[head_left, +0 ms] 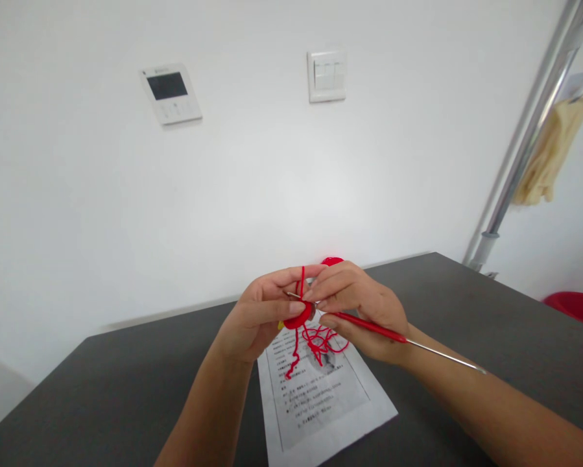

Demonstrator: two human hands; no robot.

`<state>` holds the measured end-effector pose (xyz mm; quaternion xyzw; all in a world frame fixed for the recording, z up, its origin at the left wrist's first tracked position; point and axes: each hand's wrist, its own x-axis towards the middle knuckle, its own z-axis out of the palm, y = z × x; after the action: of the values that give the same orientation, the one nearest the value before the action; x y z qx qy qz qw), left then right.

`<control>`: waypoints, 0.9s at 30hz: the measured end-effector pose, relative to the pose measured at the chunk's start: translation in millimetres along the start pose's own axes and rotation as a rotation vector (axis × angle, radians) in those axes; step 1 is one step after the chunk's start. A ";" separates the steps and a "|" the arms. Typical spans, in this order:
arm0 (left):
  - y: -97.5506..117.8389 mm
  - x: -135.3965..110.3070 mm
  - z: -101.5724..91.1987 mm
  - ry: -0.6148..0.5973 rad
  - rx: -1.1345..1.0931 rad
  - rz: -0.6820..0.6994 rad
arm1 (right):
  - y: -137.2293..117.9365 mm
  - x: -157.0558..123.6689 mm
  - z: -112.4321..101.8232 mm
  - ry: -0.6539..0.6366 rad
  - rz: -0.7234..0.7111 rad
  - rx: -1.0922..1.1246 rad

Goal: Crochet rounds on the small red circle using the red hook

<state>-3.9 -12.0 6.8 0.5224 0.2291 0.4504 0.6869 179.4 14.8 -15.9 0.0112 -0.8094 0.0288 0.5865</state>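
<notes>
Between the thumb and fingers of my left hand (pixel 259 308) is a small round piece of red crochet (pixel 297 315). A strand of red yarn (pixel 303 279) runs up from it over my left index finger. My right hand (pixel 362 308) grips a crochet hook (pixel 369 326) with a red handle and metal at both ends. The hook's far tip lies at the top edge of the crochet piece. Red yarn tails hang beneath the piece, and a bit of yellow shows at its left side.
A printed sheet (pixel 320 415) lies on the dark table (pixel 140 383) under my hands, with loose red yarn (pixel 337 340) above it. A red yarn ball (pixel 332 261) sits behind my right hand. The white wall stands directly behind the table; a metal pole (pixel 529 143) rises at right.
</notes>
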 end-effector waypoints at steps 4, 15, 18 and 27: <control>0.9 0.2 2.7 0.044 0.054 0.051 | 6.1 -0.7 -2.1 -0.012 -0.013 -0.034; 6.3 -4.6 7.1 0.049 -0.016 0.184 | 0.9 -2.1 -3.1 0.151 0.470 0.572; 7.7 -3.7 9.2 0.052 -0.051 0.145 | 1.1 -1.7 -6.8 0.133 0.453 0.581; 5.0 -4.7 4.0 0.137 0.151 0.184 | 3.9 -5.9 -2.7 0.197 0.528 0.720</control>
<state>-4.9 -17.8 12.1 0.5596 0.2597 0.5276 0.5840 183.6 18.7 -20.8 0.0049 -0.6634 0.4576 0.5921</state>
